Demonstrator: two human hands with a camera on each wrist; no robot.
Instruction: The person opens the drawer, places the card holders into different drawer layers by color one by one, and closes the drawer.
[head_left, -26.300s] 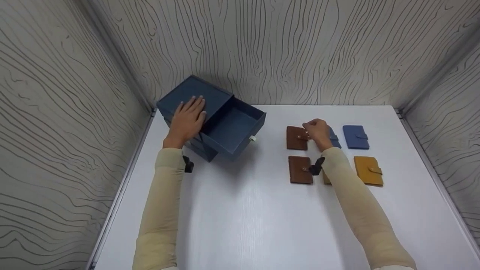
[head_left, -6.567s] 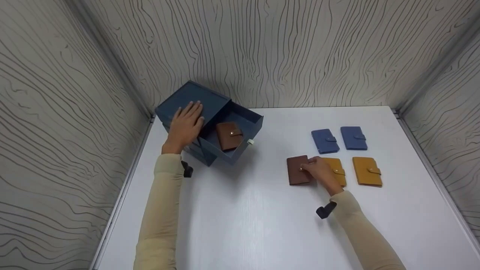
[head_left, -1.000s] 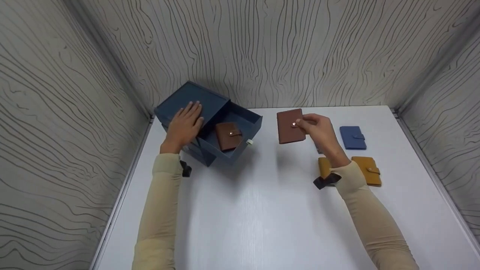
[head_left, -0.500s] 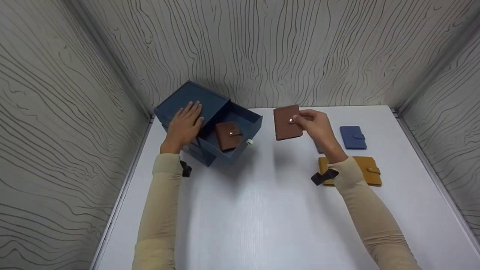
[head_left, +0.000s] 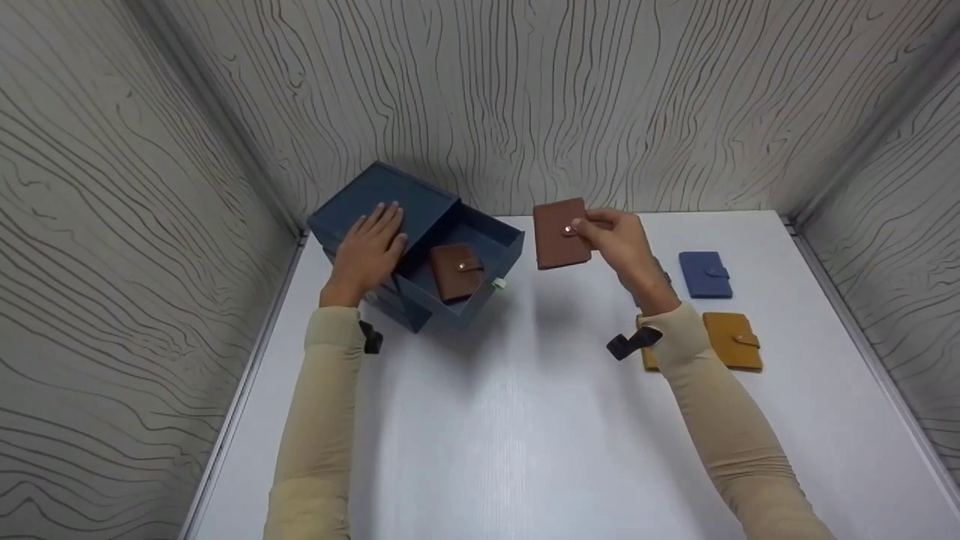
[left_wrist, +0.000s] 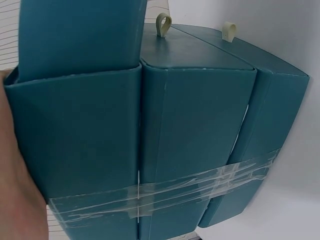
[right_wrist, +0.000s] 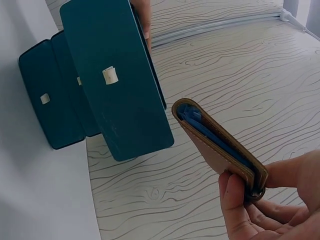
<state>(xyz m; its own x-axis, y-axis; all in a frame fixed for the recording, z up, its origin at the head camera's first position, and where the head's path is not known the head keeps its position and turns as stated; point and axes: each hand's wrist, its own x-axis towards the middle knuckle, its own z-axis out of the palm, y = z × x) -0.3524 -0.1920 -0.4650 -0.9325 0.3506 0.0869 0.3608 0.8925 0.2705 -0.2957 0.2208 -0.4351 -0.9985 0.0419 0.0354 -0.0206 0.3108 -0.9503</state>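
My right hand [head_left: 619, 240] pinches a brown leather card wallet [head_left: 559, 236] by its snap-strap side, thumb in front, raised above the table just right of the drawer. In the right wrist view, blue sleeves show inside the folded wallet [right_wrist: 212, 152]. My left hand [head_left: 371, 251] lies flat with fingers extended on top of a dark blue drawer box [head_left: 409, 187]. Its upper drawer [head_left: 487, 229] is pulled out, and another brown wallet [head_left: 452, 281] lies inside, strap toward the drawer front.
On the white table [head_left: 480, 435] at right lie a blue wallet [head_left: 703, 275] and a yellow wallet [head_left: 729, 345]. A second yellow wallet [head_left: 649, 361] is mostly hidden by my right sleeve. Clear tape [left_wrist: 145, 200] binds the box's stacked units. Wood-grain panels [head_left: 525, 105] enclose the table.
Earlier the drawer was bare; one brown wallet now lies in it. My right hand lifted the second brown wallet and carried it left toward the drawer. My left hand stayed on the box.
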